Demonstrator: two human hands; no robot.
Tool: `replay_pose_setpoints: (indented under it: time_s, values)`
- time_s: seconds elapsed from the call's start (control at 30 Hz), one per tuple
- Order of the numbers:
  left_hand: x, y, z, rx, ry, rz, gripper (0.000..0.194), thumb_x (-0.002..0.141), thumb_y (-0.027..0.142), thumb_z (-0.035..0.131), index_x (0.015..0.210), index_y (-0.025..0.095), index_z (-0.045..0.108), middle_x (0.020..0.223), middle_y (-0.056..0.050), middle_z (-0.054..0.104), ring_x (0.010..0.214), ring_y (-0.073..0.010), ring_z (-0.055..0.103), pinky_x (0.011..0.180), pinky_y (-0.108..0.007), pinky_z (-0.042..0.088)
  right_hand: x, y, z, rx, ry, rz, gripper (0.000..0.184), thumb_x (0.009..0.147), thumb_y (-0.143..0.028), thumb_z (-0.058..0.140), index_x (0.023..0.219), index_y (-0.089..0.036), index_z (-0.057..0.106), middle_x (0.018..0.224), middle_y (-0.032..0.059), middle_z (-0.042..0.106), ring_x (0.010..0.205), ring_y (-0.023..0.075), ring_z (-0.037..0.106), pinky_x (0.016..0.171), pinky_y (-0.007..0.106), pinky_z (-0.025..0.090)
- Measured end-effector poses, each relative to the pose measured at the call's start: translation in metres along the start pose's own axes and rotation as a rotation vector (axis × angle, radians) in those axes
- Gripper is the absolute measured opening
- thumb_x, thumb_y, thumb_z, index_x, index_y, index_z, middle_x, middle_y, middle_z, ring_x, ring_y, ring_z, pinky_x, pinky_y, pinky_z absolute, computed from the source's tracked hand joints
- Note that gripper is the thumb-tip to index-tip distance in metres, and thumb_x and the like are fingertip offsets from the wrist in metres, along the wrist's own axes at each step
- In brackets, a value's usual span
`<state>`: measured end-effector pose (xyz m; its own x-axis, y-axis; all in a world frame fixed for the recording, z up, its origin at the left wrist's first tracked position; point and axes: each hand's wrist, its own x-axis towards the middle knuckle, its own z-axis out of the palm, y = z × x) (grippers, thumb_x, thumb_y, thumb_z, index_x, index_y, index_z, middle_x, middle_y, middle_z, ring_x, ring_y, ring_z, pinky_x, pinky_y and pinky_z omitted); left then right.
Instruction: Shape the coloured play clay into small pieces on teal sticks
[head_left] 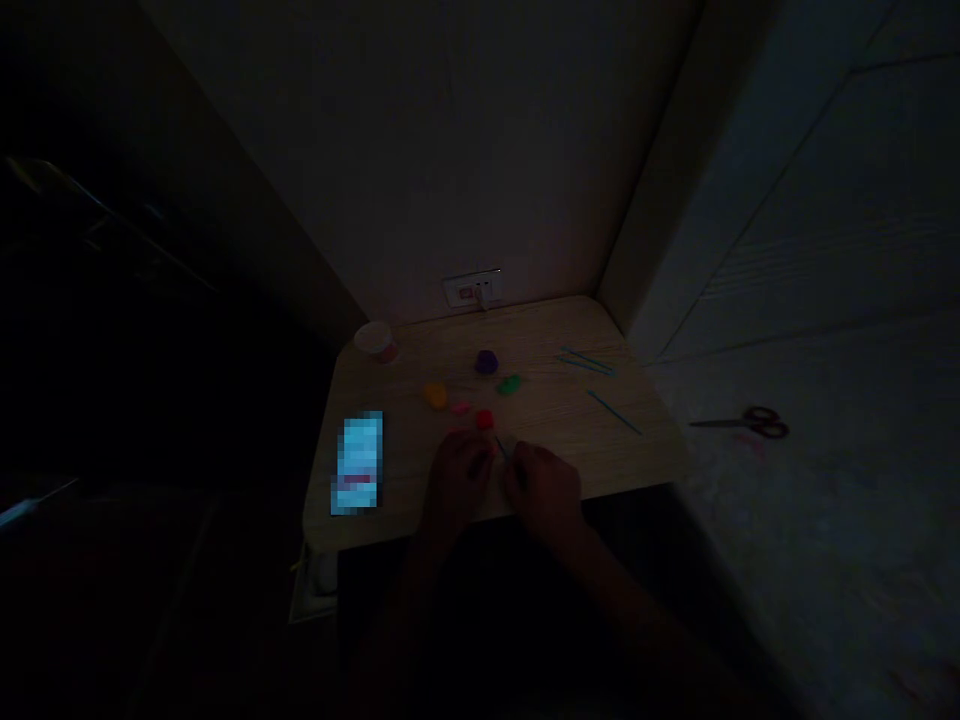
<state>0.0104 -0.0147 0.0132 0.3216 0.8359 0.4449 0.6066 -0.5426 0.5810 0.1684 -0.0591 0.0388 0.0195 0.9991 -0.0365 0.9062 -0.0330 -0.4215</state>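
Note:
Near the front edge of the small wooden table (pixel 405 480), my right hand (pixel 546 488) is closed on a thin dark stick (pixel 502 449) that points up and left. Just to its left, my left hand (pixel 456 478) has its fingers pinched together; a speck of reddish stuff shows at the fingertips, too dim to name. Beyond the hands lie soft-looking lumps like modelling clay: a red lump (pixel 484 420), a small pink piece (pixel 460 408), an orange lump (pixel 436 396), a green lump (pixel 509 385) and a purple lump (pixel 487 362).
A lit phone (pixel 358 465) lies on the table's left side, with a lidded tub (pixel 375 341) behind it. Several thin blue-green sticks (pixel 615 412) rest on the right. Scissors (pixel 750 422) lie on a pale surface farther right. A wall socket (pixel 471 290) holds a plug. The room is dim.

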Motion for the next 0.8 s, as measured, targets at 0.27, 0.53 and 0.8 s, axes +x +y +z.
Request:
replay_pose_setpoints:
  time_s: [0.27,0.53,0.8]
  values:
    - [-0.002,-0.001,-0.001,0.002,0.005,0.020,0.010,0.093,0.014,0.066,0.093,0.021,0.072,0.100,-0.005,0.075,0.101,-0.0227,0.069,0.102,-0.046,0.055,0.004,-0.001,-0.007,-0.008,-0.082,-0.096,0.016,0.099,-0.027,0.054,0.100,-0.019,0.067,0.094,0.0080,0.075,0.082,0.0193,0.068,0.066,0.028,0.035]
    - [-0.005,-0.003,-0.001,0.029,0.006,0.024,0.013,0.094,0.014,0.064,0.099,0.021,0.073,0.102,-0.006,0.078,0.103,-0.0236,0.072,0.099,-0.045,0.059,0.000,-0.006,-0.005,-0.009,-0.070,-0.089,0.015,0.099,-0.026,0.053,0.099,-0.020,0.067,0.092,0.0076,0.076,0.081,0.0198,0.070,0.064,0.029,0.034]
    - [-0.001,0.001,-0.004,-0.023,-0.011,-0.008,0.010,0.095,0.016,0.062,0.096,0.021,0.071,0.102,-0.007,0.075,0.099,-0.0220,0.070,0.092,-0.041,0.061,0.004,0.002,-0.006,-0.033,-0.070,-0.108,0.016,0.098,-0.027,0.053,0.103,-0.020,0.067,0.094,0.0077,0.075,0.081,0.0195,0.069,0.065,0.028,0.034]
